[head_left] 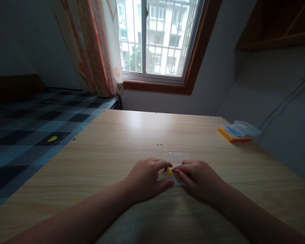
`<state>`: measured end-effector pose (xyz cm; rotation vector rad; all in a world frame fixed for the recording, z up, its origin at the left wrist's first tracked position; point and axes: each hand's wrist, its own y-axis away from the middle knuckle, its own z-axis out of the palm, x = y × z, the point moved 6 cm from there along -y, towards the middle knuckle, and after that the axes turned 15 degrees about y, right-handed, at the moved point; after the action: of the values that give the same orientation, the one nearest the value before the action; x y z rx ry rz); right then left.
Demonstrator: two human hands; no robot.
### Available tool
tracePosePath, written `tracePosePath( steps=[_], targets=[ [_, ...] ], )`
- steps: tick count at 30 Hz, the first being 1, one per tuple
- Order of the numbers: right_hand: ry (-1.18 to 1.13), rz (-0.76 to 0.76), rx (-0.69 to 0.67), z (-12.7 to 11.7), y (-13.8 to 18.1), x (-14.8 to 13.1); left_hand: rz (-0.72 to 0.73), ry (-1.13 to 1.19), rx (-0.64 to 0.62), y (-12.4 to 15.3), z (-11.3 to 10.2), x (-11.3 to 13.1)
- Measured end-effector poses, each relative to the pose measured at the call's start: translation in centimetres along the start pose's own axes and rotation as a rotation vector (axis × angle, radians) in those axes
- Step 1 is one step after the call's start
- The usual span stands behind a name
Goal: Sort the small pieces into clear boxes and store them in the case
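A small clear plastic box (179, 181) with its lid (179, 156) tipped back lies on the table in front of me. Small yellow pieces (170, 171) sit at its left side; their exact kind is too small to tell. My left hand (152, 178) grips the box's left end, thumb at the near side and fingers at the far side. My right hand (195, 174) is over the box's right part, its fingers drawn together and their tips beside the yellow pieces. What those tips pinch, if anything, is hidden. Beyond the box, three tiny yellow pieces (160, 144) lie in a row.
The wooden table (103, 152) extends toward a barred window. At its right edge stands an orange-based case (235, 139) with a clear lid (246, 128) raised. A bed with a checked cover (53, 125) adjoins the left side, and a shelf (277, 42) hangs at upper right.
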<state>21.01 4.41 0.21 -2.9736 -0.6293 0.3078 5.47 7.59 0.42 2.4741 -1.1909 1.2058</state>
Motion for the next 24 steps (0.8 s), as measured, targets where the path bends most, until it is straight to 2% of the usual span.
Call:
tracePosePath(
  steps=[10, 24],
  targets=[
    [0.000, -0.027, 0.003, -1.5, 0.9, 1.3, 0.005, -0.006, 0.008, 0.0, 0.1, -0.2],
    [0.005, -0.071, -0.033, -0.7, 0.8, 0.5, 0.002, -0.006, 0.012, 0.0, 0.0, -0.1]
  ],
)
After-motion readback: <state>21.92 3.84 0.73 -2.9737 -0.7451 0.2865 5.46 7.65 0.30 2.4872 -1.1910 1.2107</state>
